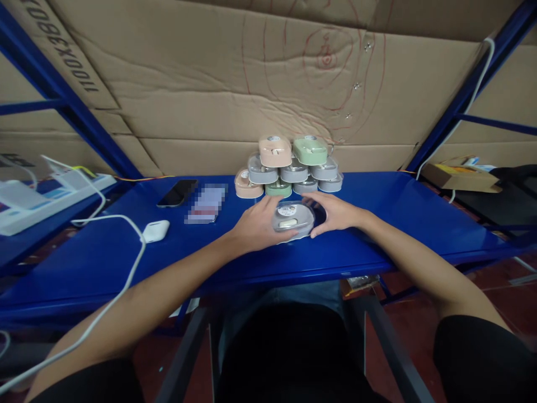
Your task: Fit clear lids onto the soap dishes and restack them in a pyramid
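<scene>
Both my hands grip one clear plastic case with a round label and a pale item inside, resting on the blue shelf. My left hand wraps its left side with fingers curled. My right hand holds its right side. Just behind stands a stack of similar cases in pink, green and grey, piled in three tiers against the cardboard wall.
A black phone and a blurred card lie left of the stack. A white earbud case and white cable sit further left, near a power strip. A cardboard box lies at the right.
</scene>
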Action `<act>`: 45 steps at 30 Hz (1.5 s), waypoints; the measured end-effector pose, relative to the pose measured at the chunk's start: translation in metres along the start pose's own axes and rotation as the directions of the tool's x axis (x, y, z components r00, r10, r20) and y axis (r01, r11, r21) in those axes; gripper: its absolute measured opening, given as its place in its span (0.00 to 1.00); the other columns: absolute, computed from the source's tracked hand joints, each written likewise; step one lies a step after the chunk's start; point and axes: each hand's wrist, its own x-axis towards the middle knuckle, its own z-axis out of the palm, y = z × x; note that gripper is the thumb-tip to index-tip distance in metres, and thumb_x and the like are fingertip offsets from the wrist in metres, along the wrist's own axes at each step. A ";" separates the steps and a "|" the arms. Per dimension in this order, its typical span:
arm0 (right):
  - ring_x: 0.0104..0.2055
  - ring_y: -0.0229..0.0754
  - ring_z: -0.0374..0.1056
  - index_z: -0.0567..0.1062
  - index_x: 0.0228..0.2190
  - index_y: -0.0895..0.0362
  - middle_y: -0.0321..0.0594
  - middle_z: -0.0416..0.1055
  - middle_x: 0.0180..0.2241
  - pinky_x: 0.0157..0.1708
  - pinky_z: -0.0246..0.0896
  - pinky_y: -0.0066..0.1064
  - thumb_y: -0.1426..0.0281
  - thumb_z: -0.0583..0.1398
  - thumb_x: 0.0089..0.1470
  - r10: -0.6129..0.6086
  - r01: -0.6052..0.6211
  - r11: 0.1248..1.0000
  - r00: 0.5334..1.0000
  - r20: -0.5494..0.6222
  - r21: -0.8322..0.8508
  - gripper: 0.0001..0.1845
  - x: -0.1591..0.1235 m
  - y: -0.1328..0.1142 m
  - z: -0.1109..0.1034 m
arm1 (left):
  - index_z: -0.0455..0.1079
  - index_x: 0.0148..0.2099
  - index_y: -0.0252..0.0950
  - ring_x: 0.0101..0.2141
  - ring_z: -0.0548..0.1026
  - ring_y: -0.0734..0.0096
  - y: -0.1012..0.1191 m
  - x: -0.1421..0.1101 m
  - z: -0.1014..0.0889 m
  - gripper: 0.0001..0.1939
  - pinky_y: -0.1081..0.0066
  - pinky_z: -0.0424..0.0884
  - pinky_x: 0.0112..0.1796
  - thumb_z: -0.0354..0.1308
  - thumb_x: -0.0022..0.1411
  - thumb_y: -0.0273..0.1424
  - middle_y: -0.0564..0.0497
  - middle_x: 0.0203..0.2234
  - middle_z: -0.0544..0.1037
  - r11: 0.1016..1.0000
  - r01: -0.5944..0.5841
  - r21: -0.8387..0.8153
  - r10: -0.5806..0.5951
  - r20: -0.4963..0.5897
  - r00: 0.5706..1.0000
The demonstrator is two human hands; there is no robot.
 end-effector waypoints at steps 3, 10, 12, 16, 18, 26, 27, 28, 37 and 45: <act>0.64 0.66 0.74 0.63 0.76 0.53 0.58 0.69 0.70 0.66 0.71 0.61 0.40 0.78 0.45 -0.010 0.010 1.000 1.000 -0.027 0.001 0.68 0.001 -0.009 0.002 | 0.63 0.74 0.36 0.63 0.77 0.32 0.000 -0.001 -0.001 0.50 0.40 0.75 0.62 0.71 0.60 0.58 0.34 0.67 0.73 1.000 0.019 -0.005 -0.019 0.018 1.000; 0.70 0.68 0.70 0.69 0.73 0.55 0.57 0.72 0.69 0.71 0.65 0.62 0.40 0.76 0.50 -0.042 0.042 0.999 0.999 -0.010 -0.032 0.59 0.005 -0.032 0.002 | 0.63 0.73 0.38 0.69 0.70 0.33 -0.011 0.004 0.006 0.52 0.41 0.70 0.68 0.74 0.56 0.58 0.34 0.68 0.72 0.989 -0.074 -0.125 0.080 0.042 0.996; 0.69 0.67 0.71 0.71 0.71 0.55 0.57 0.74 0.68 0.71 0.66 0.61 0.40 0.75 0.51 -0.049 0.049 0.998 0.999 0.002 -0.038 0.56 0.004 -0.033 0.001 | 0.61 0.74 0.38 0.71 0.68 0.31 -0.015 0.005 0.008 0.55 0.40 0.68 0.70 0.75 0.54 0.57 0.34 0.69 0.71 0.985 -0.102 -0.143 0.111 0.061 0.992; 0.67 0.65 0.73 0.72 0.70 0.53 0.55 0.75 0.67 0.69 0.68 0.60 0.40 0.75 0.52 -0.049 0.050 0.998 0.999 0.011 -0.049 0.54 0.003 -0.031 -0.002 | 0.59 0.76 0.39 0.73 0.66 0.30 -0.025 0.009 0.011 0.58 0.38 0.65 0.71 0.77 0.52 0.56 0.34 0.72 0.68 0.970 -0.166 -0.177 0.181 0.071 0.981; 0.67 0.64 0.72 0.71 0.71 0.52 0.54 0.74 0.67 0.69 0.68 0.60 0.41 0.75 0.52 -0.062 0.063 0.997 0.998 0.025 -0.047 0.54 0.002 -0.030 -0.003 | 0.59 0.77 0.39 0.73 0.65 0.30 -0.030 0.011 0.012 0.59 0.38 0.64 0.72 0.77 0.53 0.57 0.34 0.73 0.67 0.964 -0.192 -0.184 0.208 0.073 0.975; 0.68 0.62 0.70 0.66 0.76 0.47 0.52 0.70 0.69 0.70 0.66 0.58 0.47 0.74 0.58 -0.137 0.137 0.991 0.989 0.054 -0.005 0.52 0.002 -0.031 -0.001 | 0.61 0.76 0.41 0.71 0.69 0.33 -0.041 0.016 0.020 0.56 0.39 0.65 0.72 0.76 0.55 0.60 0.36 0.71 0.70 0.938 -0.278 -0.205 0.291 0.035 0.956; 0.69 0.62 0.69 0.66 0.76 0.47 0.52 0.69 0.69 0.70 0.66 0.58 0.47 0.74 0.58 -0.140 0.140 0.990 0.989 0.054 -0.004 0.52 0.002 -0.032 -0.001 | 0.61 0.76 0.41 0.71 0.68 0.33 -0.041 0.017 0.021 0.56 0.39 0.65 0.72 0.75 0.56 0.60 0.36 0.71 0.69 0.936 -0.281 -0.210 0.295 0.036 0.955; 0.69 0.62 0.69 0.66 0.75 0.47 0.52 0.69 0.69 0.70 0.66 0.57 0.47 0.74 0.59 -0.143 0.143 0.990 0.988 0.053 -0.003 0.51 0.003 -0.032 0.000 | 0.60 0.76 0.40 0.71 0.68 0.33 -0.040 0.017 0.022 0.56 0.40 0.64 0.72 0.75 0.56 0.61 0.35 0.72 0.69 0.936 -0.279 -0.215 0.294 0.041 0.955; 0.67 0.59 0.71 0.67 0.75 0.47 0.52 0.70 0.67 0.68 0.69 0.54 0.45 0.73 0.59 -0.138 0.139 0.990 0.990 0.026 -0.015 0.51 0.004 -0.030 0.007 | 0.51 0.82 0.39 0.76 0.60 0.30 -0.040 0.021 0.030 0.63 0.38 0.59 0.74 0.72 0.58 0.65 0.30 0.78 0.60 0.942 -0.240 -0.237 0.270 0.103 0.957; 0.63 0.60 0.73 0.68 0.75 0.47 0.51 0.71 0.64 0.65 0.71 0.54 0.45 0.73 0.58 -0.120 0.121 0.992 0.992 0.022 -0.046 0.51 0.003 -0.025 0.011 | 0.51 0.81 0.39 0.78 0.57 0.31 -0.042 0.021 0.025 0.59 0.39 0.58 0.74 0.72 0.61 0.60 0.29 0.78 0.58 0.927 -0.269 -0.262 0.314 0.145 0.938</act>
